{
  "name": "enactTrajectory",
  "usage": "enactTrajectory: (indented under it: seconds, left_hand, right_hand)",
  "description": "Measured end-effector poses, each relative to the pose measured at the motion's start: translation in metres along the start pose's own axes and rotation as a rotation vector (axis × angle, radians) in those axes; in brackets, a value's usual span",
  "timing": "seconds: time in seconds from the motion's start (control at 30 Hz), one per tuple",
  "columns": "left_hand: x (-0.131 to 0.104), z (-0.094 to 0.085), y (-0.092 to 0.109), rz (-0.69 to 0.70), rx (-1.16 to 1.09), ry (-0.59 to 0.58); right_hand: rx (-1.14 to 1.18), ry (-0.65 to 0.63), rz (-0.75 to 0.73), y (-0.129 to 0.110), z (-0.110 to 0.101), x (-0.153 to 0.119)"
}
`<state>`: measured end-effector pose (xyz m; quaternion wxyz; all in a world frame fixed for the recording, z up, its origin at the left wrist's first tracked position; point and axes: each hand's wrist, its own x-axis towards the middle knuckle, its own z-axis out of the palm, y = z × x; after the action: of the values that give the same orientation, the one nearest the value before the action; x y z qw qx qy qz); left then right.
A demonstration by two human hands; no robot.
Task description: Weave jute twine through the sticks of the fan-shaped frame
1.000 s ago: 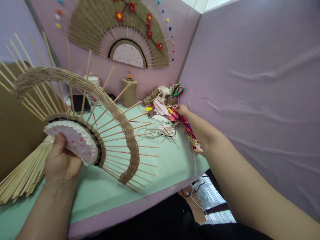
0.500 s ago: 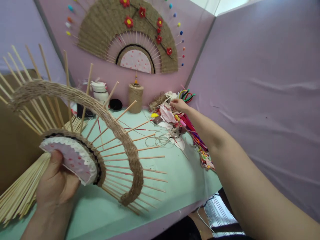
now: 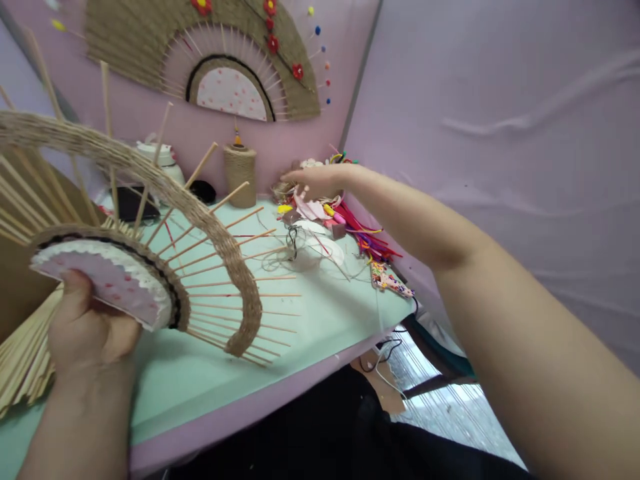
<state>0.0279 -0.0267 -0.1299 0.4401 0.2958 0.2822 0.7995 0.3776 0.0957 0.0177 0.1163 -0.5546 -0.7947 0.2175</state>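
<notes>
My left hand (image 3: 95, 320) is closed round the lower edge of a half-round woven fan (image 3: 213, 233), thumb on its pink patterned centre with white lace trim. Wooden sticks spread out from that centre, and a band of brown twine is woven across them. At the back of the table, my right hand (image 3: 320, 181) reaches over a heap of craft materials. Its fingers are stretched out and apart, close above a piece of pale pink cloth (image 3: 311, 208); nothing shows in them.
A twine spool (image 3: 240, 177) and a white bottle (image 3: 163, 160) stand against the back wall, below a finished fan (image 3: 230, 90). Coloured pipe cleaners (image 3: 367, 233) and a patterned glue gun (image 3: 390, 280) lie at the right. Loose sticks (image 3: 27, 353) are at the left.
The view has swung right, so the fan sits further left in it. My right hand has stretched out flatter over the heap. My left hand keeps its hold on the fan.
</notes>
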Motion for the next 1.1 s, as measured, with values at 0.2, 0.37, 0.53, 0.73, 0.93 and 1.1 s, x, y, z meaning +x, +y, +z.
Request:
enactTrajectory:
  seconds: [0.2,0.37,0.53,0.73,0.93,1.1]
  left_hand:
    - [0.001,0.001,0.0,-0.024,-0.046,0.047]
    - [0.003,0.003,-0.002,-0.041,-0.065,0.043]
    - [0.006,0.002,-0.003,-0.065,-0.072,0.099]
    - [0.005,0.001,-0.003,-0.031,-0.088,0.039]
    - [0.006,0.0,-0.004,-0.038,-0.083,0.049]
    - [0.007,0.0,-0.003,-0.05,-0.078,0.078]
  right_hand:
    - [-0.456,-0.069,0.428,0.054,0.02,-0.134]
    - [-0.473,-0.115,0.661,0.103,0.08,-0.226]
    - [-0.44,0.029,0.73,0.128,0.121,-0.252]
    - [-0.364,0.106,0.622,0.119,0.132,-0.254]
    - [-0.256,0.089,0.56,0.105,0.127,-0.251]
    - [-0.184,0.133,0.636,0.111,0.116,-0.228]
